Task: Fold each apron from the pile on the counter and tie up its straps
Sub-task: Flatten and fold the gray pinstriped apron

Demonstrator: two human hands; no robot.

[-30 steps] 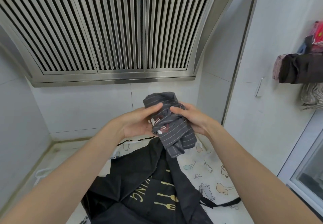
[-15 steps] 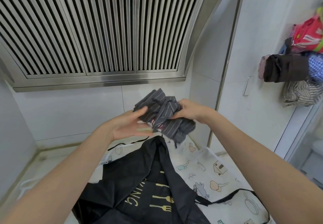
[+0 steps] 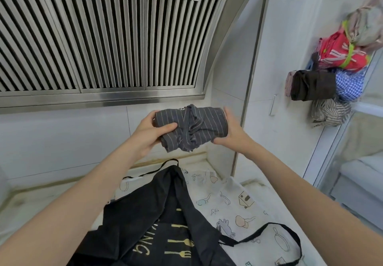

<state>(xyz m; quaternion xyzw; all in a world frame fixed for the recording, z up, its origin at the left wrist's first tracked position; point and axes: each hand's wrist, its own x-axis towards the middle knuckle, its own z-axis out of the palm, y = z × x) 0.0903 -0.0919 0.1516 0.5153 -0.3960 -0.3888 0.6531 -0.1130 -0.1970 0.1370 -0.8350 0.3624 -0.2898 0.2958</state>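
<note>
Head view: both hands, left [image 3: 149, 133] and right [image 3: 230, 133], grip the seemingly tied striped apron bundle [image 3: 192, 128].

Across the upper left of the frame we see a stainless-steel range hood [image 3: 99, 43] with long slatted vents. Below it we find pale wall panels [image 3: 62, 139] meeting a light counter [image 3: 24, 205] at lower left. Right of centre we note a metal-edged white cabinet door [image 3: 290, 37] with a slim handle [image 3: 273, 105]. At far right, we see a glass pane [image 3: 364, 162], evenly lit.
</note>
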